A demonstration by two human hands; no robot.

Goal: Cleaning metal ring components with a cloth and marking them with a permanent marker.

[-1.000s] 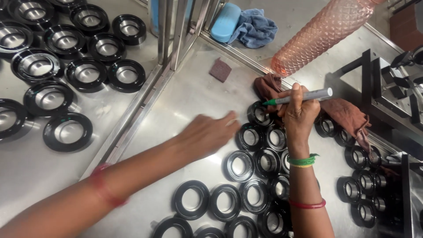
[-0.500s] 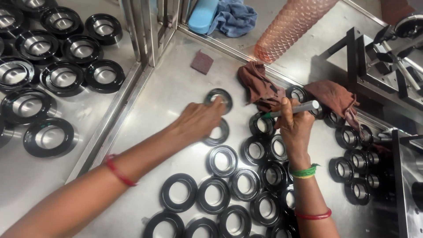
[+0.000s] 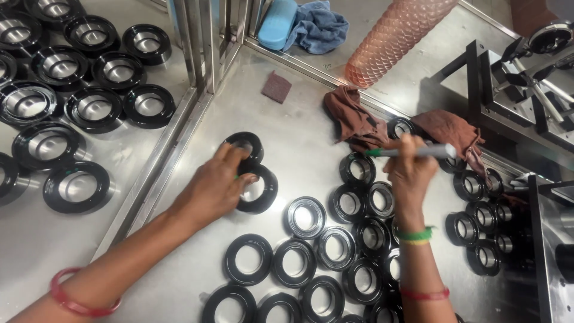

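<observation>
Seen from the head camera, the left hand (image 3: 212, 188) rests on a black ring (image 3: 258, 188) lying flat on the steel desk (image 3: 299, 119), its fingers (image 3: 230, 158) spread loosely over the ring's near edge and reaching toward a second black ring (image 3: 245, 145) that lies just beyond, touching the first. The right hand (image 3: 412, 170) has its fingers pressed together around a grey marker pen (image 3: 412, 152). The pen lies nearly level, its long axis running left to right, with the green tip pointing left toward a brown rag (image 3: 353, 119) and hanging over a cluster of rings (image 3: 353, 206) near the wrist.

The two rings lie with their bores facing straight up, so neither has a long axis to speak of. Because the left fingers sit on top rather than gripping, I judge that a push could slide the ring across the smooth metal and knock its neighbour out of place. The pen tip, close over the cluster, could also smear an unwanted mark on a ring if the hand dips.
</observation>
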